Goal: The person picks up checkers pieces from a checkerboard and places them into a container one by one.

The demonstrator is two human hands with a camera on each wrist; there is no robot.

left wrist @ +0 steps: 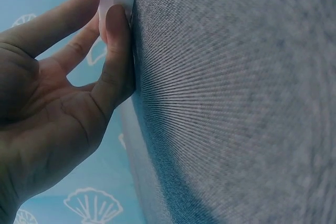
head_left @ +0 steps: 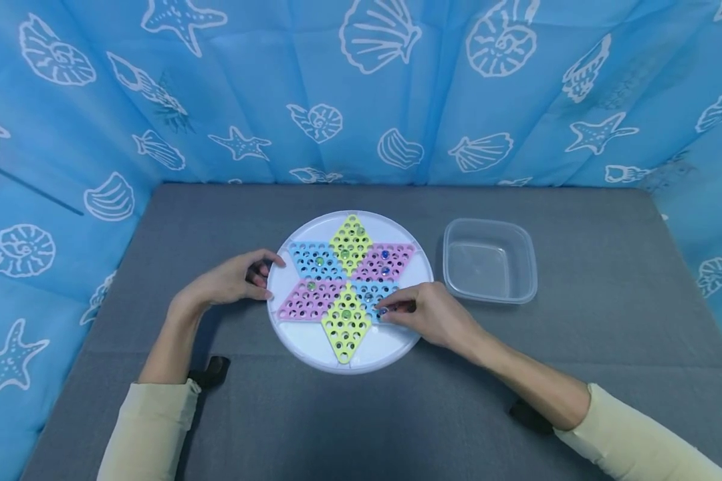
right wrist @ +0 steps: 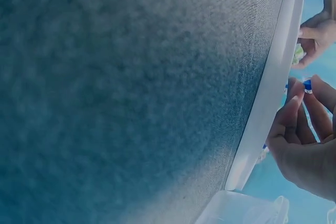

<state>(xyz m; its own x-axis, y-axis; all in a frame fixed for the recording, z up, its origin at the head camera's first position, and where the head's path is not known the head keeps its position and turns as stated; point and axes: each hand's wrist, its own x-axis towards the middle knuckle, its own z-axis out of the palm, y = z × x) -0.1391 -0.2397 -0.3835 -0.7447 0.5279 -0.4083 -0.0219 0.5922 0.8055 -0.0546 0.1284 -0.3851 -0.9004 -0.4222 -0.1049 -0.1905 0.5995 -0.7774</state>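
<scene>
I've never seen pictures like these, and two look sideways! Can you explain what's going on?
Sure! There's no robot, just a person's two bare hands. The big picture comes from a camera on the person's head, looking down. The sideways ones come from cameras worn on each wrist.

On the gray cloth lies a round white board with a colorful star full of holes. Some holes hold marbles. Beside it stands a clear plastic box.

The left hand holds the board's edge. The right hand pinches a blue marble.
</scene>
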